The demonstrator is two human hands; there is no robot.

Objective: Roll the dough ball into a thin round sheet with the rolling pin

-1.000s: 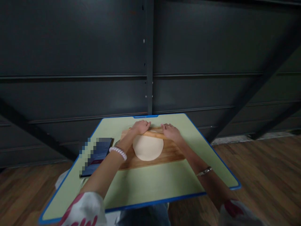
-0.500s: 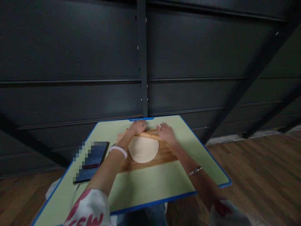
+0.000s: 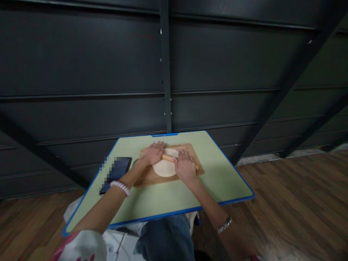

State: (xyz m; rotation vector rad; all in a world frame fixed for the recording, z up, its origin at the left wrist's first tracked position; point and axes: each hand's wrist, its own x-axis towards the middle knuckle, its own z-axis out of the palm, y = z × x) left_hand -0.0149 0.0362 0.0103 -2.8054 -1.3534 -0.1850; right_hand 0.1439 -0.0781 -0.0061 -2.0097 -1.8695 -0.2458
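A round, flat sheet of pale dough (image 3: 164,169) lies on a wooden board (image 3: 192,149). Across it runs a wooden rolling pin (image 3: 168,158), slightly slanted, with dough showing on its far and near sides. My left hand (image 3: 153,153) rests palm down over the pin's left part, fingers stretched forward and not wrapped round it. Over the right part lies my right hand (image 3: 185,167), its fingers also extended across the pin, whose right end pokes out beside it. Both palms cover the wood beneath them.
The board stands on a pale green folding table (image 3: 217,181) with a blue edge. A tablet or phone (image 3: 119,169), partly pixelated, lies left of the board. Behind rises a dark panelled wall (image 3: 122,72); my knees (image 3: 165,235) are below the front edge.
Both hands and the rolling pin have come nearer to me, from the dough's far edge to across its middle. The camera view has shifted a little.
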